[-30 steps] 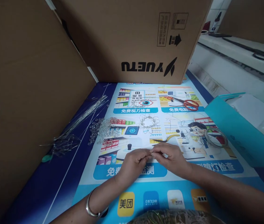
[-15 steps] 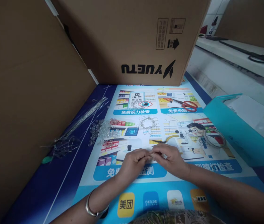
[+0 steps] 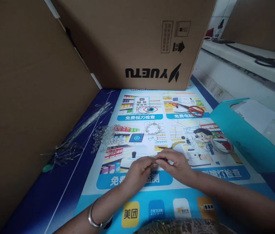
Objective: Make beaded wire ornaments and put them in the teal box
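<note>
My left hand (image 3: 142,167) and my right hand (image 3: 175,164) meet fingertip to fingertip above the printed mat (image 3: 91,182). Both are closed in a pinch, and whatever lies between the fingers is too small or hidden to make out. Just beyond them is a pair of pliers (image 3: 176,144) with yellow handles, partly covered by my right hand. A ring of clear beads with wire loops (image 3: 154,129) lies farther back. To its left a pile of loose clear beads (image 3: 108,136) is spread out. A silver bangle (image 3: 91,214) circles my left wrist.
Thin wires (image 3: 86,123) lie in a bundle at left, beside a tangled wire clump (image 3: 68,152). Red-handled scissors (image 3: 195,110) are at the back. A wire coil (image 3: 222,144) and a teal box (image 3: 249,139) stand right. Cardboard walls (image 3: 137,42) rise behind and left.
The whole view has shifted very slightly. My hands stay pinched together in nearly the same place, and the things on the mat have not moved.
</note>
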### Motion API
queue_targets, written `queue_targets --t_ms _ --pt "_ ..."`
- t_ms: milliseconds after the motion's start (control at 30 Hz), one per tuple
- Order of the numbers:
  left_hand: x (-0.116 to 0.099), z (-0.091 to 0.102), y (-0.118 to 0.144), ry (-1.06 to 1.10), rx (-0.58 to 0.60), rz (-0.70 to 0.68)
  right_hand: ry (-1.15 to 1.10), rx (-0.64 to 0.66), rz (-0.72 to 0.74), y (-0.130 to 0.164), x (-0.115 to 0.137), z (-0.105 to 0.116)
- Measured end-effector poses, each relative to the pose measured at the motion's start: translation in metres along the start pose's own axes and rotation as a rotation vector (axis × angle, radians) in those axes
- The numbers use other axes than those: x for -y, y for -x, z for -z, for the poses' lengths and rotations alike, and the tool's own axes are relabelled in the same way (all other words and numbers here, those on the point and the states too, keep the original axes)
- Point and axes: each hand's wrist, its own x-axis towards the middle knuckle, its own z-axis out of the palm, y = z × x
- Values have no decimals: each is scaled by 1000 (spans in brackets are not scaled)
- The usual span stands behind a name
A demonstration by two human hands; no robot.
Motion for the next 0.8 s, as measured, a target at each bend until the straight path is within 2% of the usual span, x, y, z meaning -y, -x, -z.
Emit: queue_targets --t_ms 300,533,800 --pt "3 -1 0 -14 5 -13 4 -49 49 1 -3 -2" --pt "0 1 1 -8 0 -8 15 -40 107 4 -7 -2" --pt "1 1 0 17 -7 -7 31 -42 107 2 -6 -1"
